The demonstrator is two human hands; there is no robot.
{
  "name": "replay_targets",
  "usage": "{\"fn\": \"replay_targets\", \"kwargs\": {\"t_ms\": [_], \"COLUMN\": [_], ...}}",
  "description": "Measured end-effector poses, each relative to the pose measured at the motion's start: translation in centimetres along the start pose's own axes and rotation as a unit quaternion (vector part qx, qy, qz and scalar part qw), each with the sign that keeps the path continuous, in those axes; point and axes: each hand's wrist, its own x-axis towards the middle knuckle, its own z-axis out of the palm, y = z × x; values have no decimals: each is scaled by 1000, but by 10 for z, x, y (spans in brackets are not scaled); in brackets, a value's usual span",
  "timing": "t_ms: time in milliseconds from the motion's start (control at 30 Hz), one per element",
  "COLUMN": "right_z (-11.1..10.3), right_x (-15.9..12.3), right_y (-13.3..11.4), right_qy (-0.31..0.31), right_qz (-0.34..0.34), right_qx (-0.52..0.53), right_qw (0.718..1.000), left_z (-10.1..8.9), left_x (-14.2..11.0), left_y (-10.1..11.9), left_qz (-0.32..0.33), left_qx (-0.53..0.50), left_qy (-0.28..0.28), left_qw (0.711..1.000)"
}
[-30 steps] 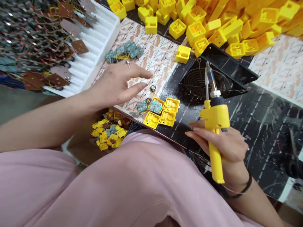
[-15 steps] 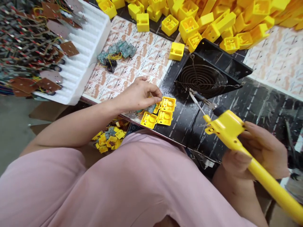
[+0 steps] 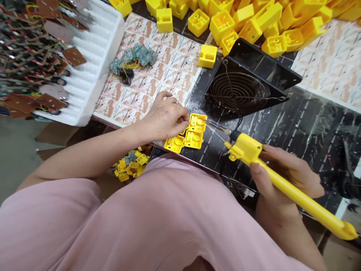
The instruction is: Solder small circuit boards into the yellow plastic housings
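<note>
My right hand [image 3: 290,173] is closed around the yellow handle of a soldering iron [image 3: 248,148], which has a thin feed tube beside its hot end. Its tip points left, at the edge of the upper right yellow plastic case [image 3: 197,122]. More open yellow cases stand with it, including one at lower right [image 3: 193,139] and one at lower left [image 3: 174,144]. My left hand [image 3: 169,117] bends over the upper left case, fingertips pinched together. What the fingers hold is hidden, and the hand covers most of that case and the circuit board there.
A black fan [image 3: 237,90] stands behind the cases. Beyond it lies a heap of yellow housings [image 3: 251,30]. Grey-green boards with wires [image 3: 138,56] lie on the patterned sheet. A white foam tray [image 3: 96,75] at left holds many parts; a box of yellow pieces [image 3: 131,167] sits below the table edge.
My left hand came down from above the sheet onto the upper left case, and its fingers closed. My right hand swung the upright soldering iron down and leftward, its tip now at the cases.
</note>
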Motion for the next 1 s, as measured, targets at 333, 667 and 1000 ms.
{"fn": "replay_targets", "kwargs": {"t_ms": [333,667,1000], "right_z": [22,23,5], "right_x": [24,40,33], "right_y": [-2,-11,-15], "right_qy": [-70,-133,-181], "right_qz": [-146,-190,-132], "right_qx": [-42,-106,-72], "right_qw": [986,967,972], "left_z": [3,3,-3], "left_x": [18,19,11], "left_y": [-3,-2,2], "left_qz": [1,24,66], "left_qx": [30,61,87], "left_qy": [2,-9,-54], "left_qw": [1000,998,993]}}
